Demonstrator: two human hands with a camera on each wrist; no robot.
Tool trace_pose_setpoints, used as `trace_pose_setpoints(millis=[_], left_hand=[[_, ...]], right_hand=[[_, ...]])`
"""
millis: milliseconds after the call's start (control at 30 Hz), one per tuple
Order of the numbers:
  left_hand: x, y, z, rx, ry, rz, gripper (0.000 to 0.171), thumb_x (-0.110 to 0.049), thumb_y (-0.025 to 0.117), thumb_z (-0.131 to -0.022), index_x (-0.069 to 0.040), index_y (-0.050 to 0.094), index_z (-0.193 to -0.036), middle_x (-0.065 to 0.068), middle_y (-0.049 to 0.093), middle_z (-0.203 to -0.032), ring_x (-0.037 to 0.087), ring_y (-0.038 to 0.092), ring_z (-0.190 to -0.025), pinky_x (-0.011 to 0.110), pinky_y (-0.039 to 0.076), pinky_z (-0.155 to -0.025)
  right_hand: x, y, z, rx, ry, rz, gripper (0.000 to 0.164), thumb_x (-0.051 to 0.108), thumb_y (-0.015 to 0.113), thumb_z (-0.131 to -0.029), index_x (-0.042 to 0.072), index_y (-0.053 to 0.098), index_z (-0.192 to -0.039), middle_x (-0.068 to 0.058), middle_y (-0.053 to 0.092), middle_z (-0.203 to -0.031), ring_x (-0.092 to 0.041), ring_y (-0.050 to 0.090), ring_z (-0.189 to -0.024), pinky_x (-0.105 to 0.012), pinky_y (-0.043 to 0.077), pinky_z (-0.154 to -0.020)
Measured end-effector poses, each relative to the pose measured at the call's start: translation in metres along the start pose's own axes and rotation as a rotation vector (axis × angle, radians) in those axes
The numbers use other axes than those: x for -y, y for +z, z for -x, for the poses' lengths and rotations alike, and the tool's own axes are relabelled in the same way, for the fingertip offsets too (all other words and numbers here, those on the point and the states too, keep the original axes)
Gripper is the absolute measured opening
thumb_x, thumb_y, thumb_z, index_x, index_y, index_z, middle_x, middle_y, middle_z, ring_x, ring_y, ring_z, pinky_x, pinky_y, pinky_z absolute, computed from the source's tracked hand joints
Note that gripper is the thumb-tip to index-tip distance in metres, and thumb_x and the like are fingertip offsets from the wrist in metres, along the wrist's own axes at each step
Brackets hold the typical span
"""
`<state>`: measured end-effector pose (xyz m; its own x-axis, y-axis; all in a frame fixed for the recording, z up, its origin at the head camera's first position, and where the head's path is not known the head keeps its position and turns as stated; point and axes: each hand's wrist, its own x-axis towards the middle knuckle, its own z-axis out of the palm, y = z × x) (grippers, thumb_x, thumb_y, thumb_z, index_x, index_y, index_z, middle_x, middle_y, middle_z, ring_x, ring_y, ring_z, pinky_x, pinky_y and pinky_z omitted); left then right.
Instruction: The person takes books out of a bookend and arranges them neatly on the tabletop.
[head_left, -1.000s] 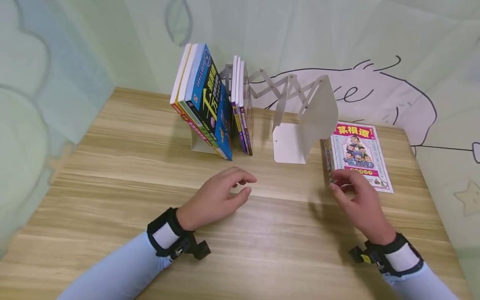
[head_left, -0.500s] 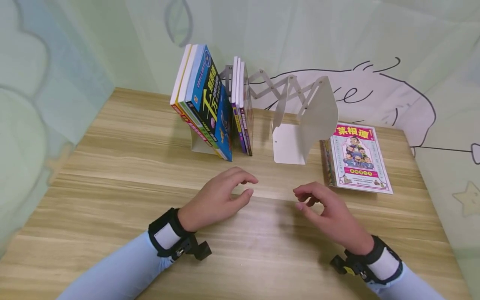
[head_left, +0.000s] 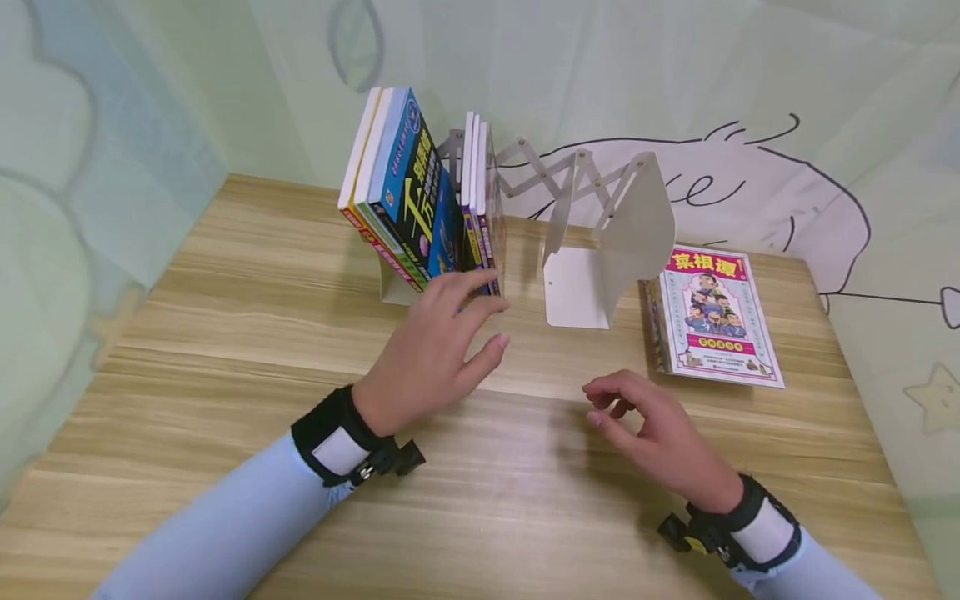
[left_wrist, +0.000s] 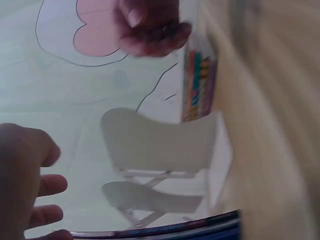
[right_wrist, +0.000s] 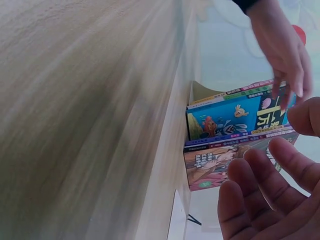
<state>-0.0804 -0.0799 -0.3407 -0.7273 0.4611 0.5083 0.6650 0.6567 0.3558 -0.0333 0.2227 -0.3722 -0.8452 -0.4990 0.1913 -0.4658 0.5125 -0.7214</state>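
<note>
My left hand hovers in front of the standing books, thumb apart from the loosely bent fingers, holding nothing. Behind it a thick blue book leans right with other books at the left of the rack. Beside that stand thin white-edged books with purple spines. The right hand is over the table, fingers loosely curled around nothing. In the right wrist view the left hand is near the blue book. To the right of the rack lies a stack of books topped by a pink-and-white one.
The expanding metal rack stands against the back curtain, its criss-cross bars spanning between upright plates. A white base plate sits at its right end. The wooden table spreads in front.
My right hand has moved left, away from the stacked books, and then stayed nearly still. My left hand has moved forward to the standing books in the last half second.
</note>
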Motion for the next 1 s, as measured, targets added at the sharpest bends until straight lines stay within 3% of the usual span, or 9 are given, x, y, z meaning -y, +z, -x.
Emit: trace_pose_setpoints(millis=[200, 367, 500, 600, 700, 800, 933, 1000], left_hand=[[0.001, -0.014, -0.029, -0.125, 0.042, -0.153, 0.041, -0.032, 0.054, -0.098, -0.001, 0.066, -0.121, 0.021, 0.051, -0.144, 0.037, 0.051, -0.127, 0.047, 0.042, -0.108], [0.002, -0.016, -0.040, -0.093, 0.017, -0.224, 0.045, -0.036, 0.049, -0.100, 0.000, 0.065, -0.123, 0.024, 0.043, -0.152, 0.040, 0.052, -0.126, 0.048, 0.043, -0.108], [0.005, -0.013, -0.040, -0.044, -0.005, -0.212, 0.046, -0.038, 0.048, -0.102, -0.002, 0.066, -0.123, 0.024, 0.039, -0.155, 0.040, 0.053, -0.126, 0.049, 0.043, -0.109], [0.006, -0.011, -0.038, -0.054, 0.000, -0.197, 0.045, -0.038, 0.049, -0.102, -0.002, 0.068, -0.120, 0.024, 0.041, -0.154, 0.040, 0.053, -0.128, 0.049, 0.043, -0.110], [0.005, -0.010, -0.037, -0.105, 0.017, -0.167, 0.040, -0.034, 0.053, -0.101, -0.001, 0.069, -0.117, 0.024, 0.051, -0.144, 0.040, 0.052, -0.127, 0.049, 0.042, -0.110], [0.004, -0.010, -0.036, -0.185, 0.045, -0.107, 0.032, -0.026, 0.060, -0.099, 0.000, 0.072, -0.113, 0.021, 0.061, -0.120, 0.036, 0.057, -0.113, 0.046, 0.046, -0.100], [0.002, -0.010, -0.035, -0.303, 0.055, -0.059, 0.021, -0.014, 0.066, -0.096, 0.000, 0.075, -0.108, 0.011, 0.058, -0.088, 0.027, 0.055, -0.086, 0.036, 0.046, -0.076], [0.002, -0.010, -0.034, -0.337, 0.027, -0.044, 0.019, -0.009, 0.066, -0.095, 0.000, 0.075, -0.109, 0.010, 0.055, -0.086, 0.024, 0.053, -0.081, 0.031, 0.046, -0.070]], right_hand=[[-0.001, 0.002, 0.001, 0.002, -0.013, -0.019, 0.028, 0.003, 0.070, -0.092, 0.014, 0.066, -0.117, -0.002, 0.069, -0.104, -0.012, 0.063, -0.095, -0.028, 0.056, -0.077], [0.000, 0.003, 0.002, 0.012, -0.001, -0.026, 0.025, 0.004, 0.069, -0.093, 0.012, 0.066, -0.116, -0.002, 0.068, -0.103, -0.011, 0.063, -0.094, -0.030, 0.057, -0.077], [0.000, 0.003, 0.003, 0.025, 0.029, -0.031, 0.024, 0.007, 0.068, -0.094, 0.013, 0.066, -0.117, -0.002, 0.068, -0.104, -0.010, 0.063, -0.095, -0.029, 0.056, -0.078], [-0.001, 0.004, 0.004, 0.026, 0.045, -0.040, 0.024, 0.007, 0.068, -0.094, 0.015, 0.066, -0.117, -0.002, 0.068, -0.105, -0.009, 0.062, -0.095, -0.027, 0.056, -0.078], [-0.001, 0.004, 0.005, 0.019, 0.043, -0.055, 0.025, 0.006, 0.069, -0.094, 0.016, 0.066, -0.116, -0.003, 0.068, -0.105, -0.008, 0.062, -0.095, -0.025, 0.055, -0.078], [-0.001, 0.004, 0.005, 0.011, 0.036, -0.065, 0.025, 0.004, 0.069, -0.093, 0.016, 0.066, -0.115, -0.004, 0.069, -0.105, -0.007, 0.061, -0.095, -0.024, 0.054, -0.077], [0.000, 0.006, 0.005, 0.010, 0.041, -0.074, 0.022, 0.005, 0.067, -0.095, 0.015, 0.067, -0.114, -0.003, 0.068, -0.101, -0.008, 0.061, -0.091, -0.024, 0.053, -0.076], [0.001, 0.007, 0.006, 0.010, 0.045, -0.080, 0.019, 0.005, 0.066, -0.096, 0.013, 0.067, -0.113, -0.002, 0.067, -0.100, -0.008, 0.061, -0.089, -0.024, 0.053, -0.076]])
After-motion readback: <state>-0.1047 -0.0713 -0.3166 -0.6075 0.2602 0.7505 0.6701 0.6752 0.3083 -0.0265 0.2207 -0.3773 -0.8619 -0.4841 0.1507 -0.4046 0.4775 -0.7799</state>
